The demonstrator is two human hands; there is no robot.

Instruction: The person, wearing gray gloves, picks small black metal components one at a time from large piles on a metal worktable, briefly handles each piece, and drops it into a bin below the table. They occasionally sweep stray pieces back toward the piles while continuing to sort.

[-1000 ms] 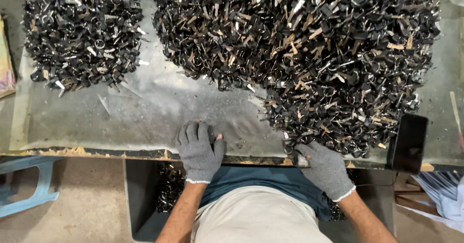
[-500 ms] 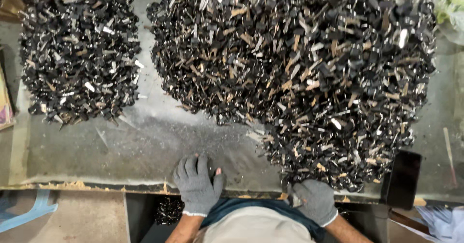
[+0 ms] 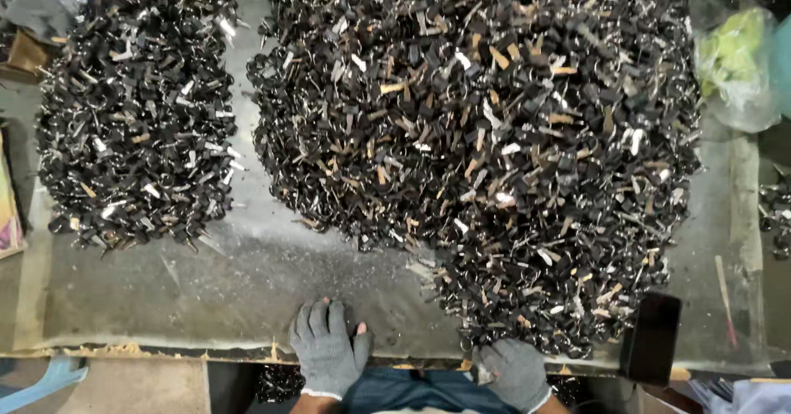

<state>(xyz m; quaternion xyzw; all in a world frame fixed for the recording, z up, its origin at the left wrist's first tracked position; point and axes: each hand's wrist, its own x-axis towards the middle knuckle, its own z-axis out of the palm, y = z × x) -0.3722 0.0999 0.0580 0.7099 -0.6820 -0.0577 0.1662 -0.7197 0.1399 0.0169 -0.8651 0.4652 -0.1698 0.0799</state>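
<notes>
Left fingers (image 3: 317,323) spread on table (image 3: 206,299), right hand (image 3: 515,373) curled beside big pile (image 3: 486,150)

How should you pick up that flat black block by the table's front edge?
Take the black block by its two long sides, coming from above. It lies flat, narrow and clear of the big pile, so fingers fit either side. The right hand is nearest.
</notes>
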